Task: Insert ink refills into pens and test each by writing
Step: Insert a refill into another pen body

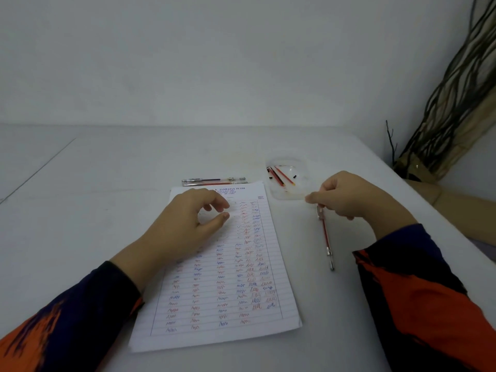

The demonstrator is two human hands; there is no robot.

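Observation:
A lined sheet (222, 277) covered with rows of red and blue test scribbles lies on the white table. My left hand (185, 226) rests on its upper part, thumb and fingers curved and apart, with nothing visible between them. To the right of the sheet, my right hand (346, 197) pinches the far end of a clear pen with a red refill (326, 237). The pen's tip points toward me, low over the table. Two more clear pens (214, 181) lie side by side just beyond the sheet's top edge.
A clear plastic dish (298, 189) holding a few red refills (279, 175) and small dark bits sits beyond my right hand. A patterned curtain (442, 116) hangs at the right past the table's edge. A white wall stands behind the table.

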